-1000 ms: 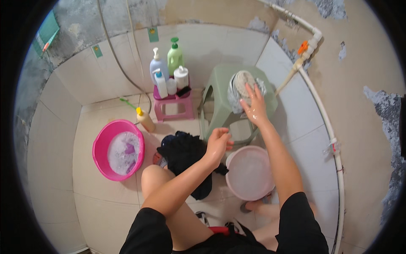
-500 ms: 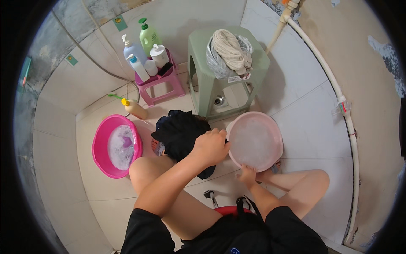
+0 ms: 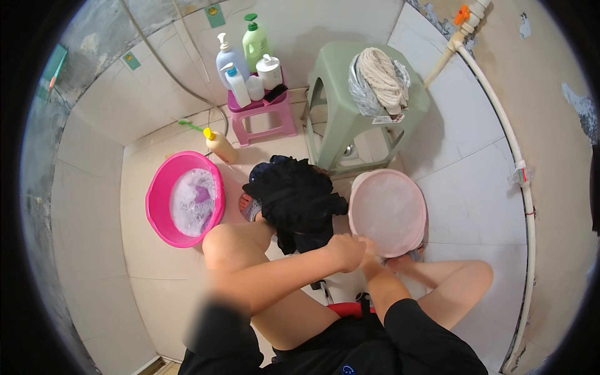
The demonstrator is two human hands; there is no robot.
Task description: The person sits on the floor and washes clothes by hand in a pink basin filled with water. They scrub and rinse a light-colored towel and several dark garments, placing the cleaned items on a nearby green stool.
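Observation:
My left hand (image 3: pixel 347 252) and my right hand (image 3: pixel 369 251) meet just in front of the pale pink basin (image 3: pixel 420 234), at its near left rim. The left fingers are curled closed. Those of the right hand look drawn in against the left hand and are partly covered by it. Whatever lies between them, if anything, I cannot make out. Cloudy, whitish water (image 3: pixel 386 206) fills much of this basin. Left of it is a bunched heap of black cloth (image 3: pixel 294 200), close beyond my left forearm.
A bright pink basin (image 3: pixel 161 181) with suds and something purple stands at left. Behind are a yellow-capped bottle (image 3: pixel 221 149), a small pink stool (image 3: pixel 265 122) crowded with pump bottles, and a green stool (image 3: pixel 331 69) bearing a cream cloth (image 3: pixel 382 78). A pipe (image 3: pixel 500 119) runs along the right wall.
My left hand has come down and toward me from beside the black cloth to meet my right hand. The whole view has shifted slightly, and the surroundings appear farther right.

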